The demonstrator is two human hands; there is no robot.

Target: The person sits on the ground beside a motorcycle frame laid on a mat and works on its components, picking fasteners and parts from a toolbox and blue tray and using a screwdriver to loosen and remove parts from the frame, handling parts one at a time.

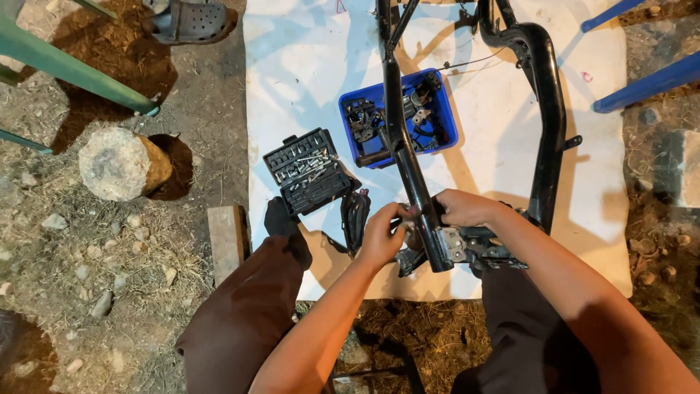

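- The black metal frame [408,168] lies on the white sheet [292,66] between our knees, and its near end with a grey bracket [453,244] is under our hands; the far end is cut off by the top edge.
- We cannot make out the small part at the frame tube, because our fingers hide it.
- The blue tray [446,120] stands on the sheet under the frame tube and holds dark metal parts, too tangled for us to tell one from another.
- The open black socket case [306,171] lies just left of the tray, with shiny sockets and bits in rows.
- Our left hand [383,233] comes from below, fingers pinched together at the left side of the tube.
- Our right hand [463,208] is curled on the tube from the right side, and it touches the frame.
- A black part [355,219] lies near the left hand.
- Someone's sandal [191,20] is at the top edge, on the ground.
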